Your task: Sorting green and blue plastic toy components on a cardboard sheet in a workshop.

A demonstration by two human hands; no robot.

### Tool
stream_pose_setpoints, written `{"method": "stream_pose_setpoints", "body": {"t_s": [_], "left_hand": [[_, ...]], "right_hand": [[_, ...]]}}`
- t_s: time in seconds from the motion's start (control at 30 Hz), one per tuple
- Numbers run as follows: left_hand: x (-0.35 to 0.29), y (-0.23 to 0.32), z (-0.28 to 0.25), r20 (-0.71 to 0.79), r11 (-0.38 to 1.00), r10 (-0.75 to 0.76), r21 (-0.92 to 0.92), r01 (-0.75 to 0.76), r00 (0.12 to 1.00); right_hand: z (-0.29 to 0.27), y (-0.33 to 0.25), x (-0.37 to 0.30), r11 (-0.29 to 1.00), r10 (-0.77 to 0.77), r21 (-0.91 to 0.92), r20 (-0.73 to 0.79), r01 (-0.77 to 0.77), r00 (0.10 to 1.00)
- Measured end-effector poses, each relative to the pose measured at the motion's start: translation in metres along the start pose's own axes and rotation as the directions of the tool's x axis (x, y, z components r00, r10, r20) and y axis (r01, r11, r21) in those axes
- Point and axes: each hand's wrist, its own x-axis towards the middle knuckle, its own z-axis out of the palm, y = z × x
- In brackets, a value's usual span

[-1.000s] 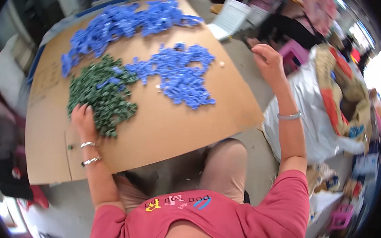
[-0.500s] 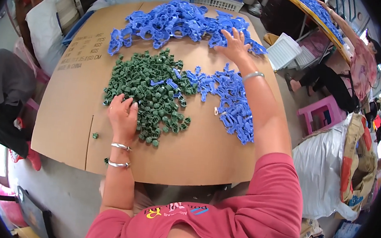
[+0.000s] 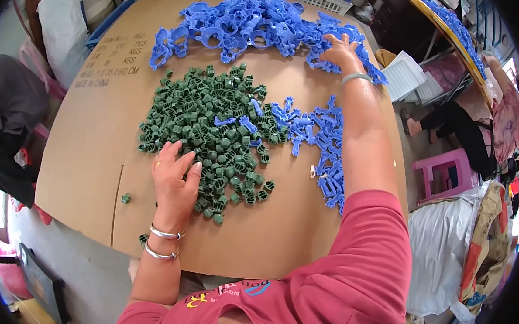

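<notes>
My left hand [image 3: 177,183] rests open at the near-left edge of a heap of small dark green plastic pieces [image 3: 208,115], which look like little ribbed cups or cages. Out to the far right my right hand [image 3: 343,53] reaches with fingers apart over the right end of a pile of blue plastic parts [image 3: 261,22], many of them ring-shaped; whether its fingertips touch the parts I cannot tell. Below that forearm, partly covered by it, lies a group of smaller slim blue plastic pieces [image 3: 331,146]. A few blue pieces [image 3: 247,123] sit on the green heap.
A large brown cardboard sheet [image 3: 90,142] covers the tabletop. One loose green piece [image 3: 125,198] lies on its left part. At far right, a person [image 3: 507,114] is by a raised tray of blue parts [image 3: 452,31], near a pink stool [image 3: 444,173]. Another person [image 3: 7,112] is at left.
The whole view has shifted, so the table appears farther right and lower. My right hand has reached slightly farther over the blue ring parts. My left hand stays beside the green heap.
</notes>
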Motion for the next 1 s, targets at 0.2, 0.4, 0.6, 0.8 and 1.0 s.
{"method": "stream_pose_setpoints", "body": {"t_s": [0.2,0.4,0.6,0.8,1.0], "left_hand": [[0.000,0.001,0.001,-0.021,1.000,0.012,-0.016,-0.013,1.000],[0.002,0.004,-0.001,-0.023,1.000,0.005,-0.016,-0.005,1.000],[0.002,0.000,0.003,-0.048,0.998,-0.044,-0.038,0.043,0.998],[0.003,-0.001,0.005,-0.081,0.999,-0.022,-0.034,0.020,0.996],[0.001,-0.006,0.010,-0.113,0.999,-0.005,-0.040,0.000,0.994]], "right_hand": [[0.015,0.026,0.029,0.984,-0.097,-0.139,0.103,0.111,0.990],[0.018,0.046,0.020,0.976,-0.134,0.173,0.002,0.131,0.991],[0.011,0.055,-0.014,0.847,0.014,0.531,-0.052,0.016,0.999],[0.030,0.050,-0.042,0.965,-0.149,0.186,-0.185,0.183,0.971],[0.044,0.045,-0.054,0.882,-0.090,0.438,-0.199,0.171,0.976]]}}
